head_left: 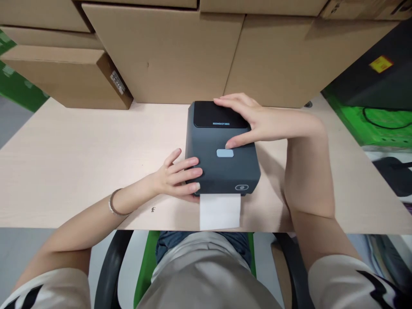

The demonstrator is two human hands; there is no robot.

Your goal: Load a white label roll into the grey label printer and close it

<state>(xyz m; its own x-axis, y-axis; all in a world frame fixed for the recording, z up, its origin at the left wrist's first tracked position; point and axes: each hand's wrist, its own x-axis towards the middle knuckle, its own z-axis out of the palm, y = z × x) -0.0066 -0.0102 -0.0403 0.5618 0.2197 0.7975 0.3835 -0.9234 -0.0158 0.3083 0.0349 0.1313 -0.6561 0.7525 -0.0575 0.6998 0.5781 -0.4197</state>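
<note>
The left hand (168,178) and right hand (255,121), grips loosely spread, touch the printer (222,172) without clasping it, probably for steadying.

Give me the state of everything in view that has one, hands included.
Printer: upright, top cover looks closed
Paper strip: sticking out of printer's front, visible side blank
Blue button: right thumb at its edge; pressed or not, can't tell
Left hand: open, against printer's left side
Right hand: open, over printer's top
</note>
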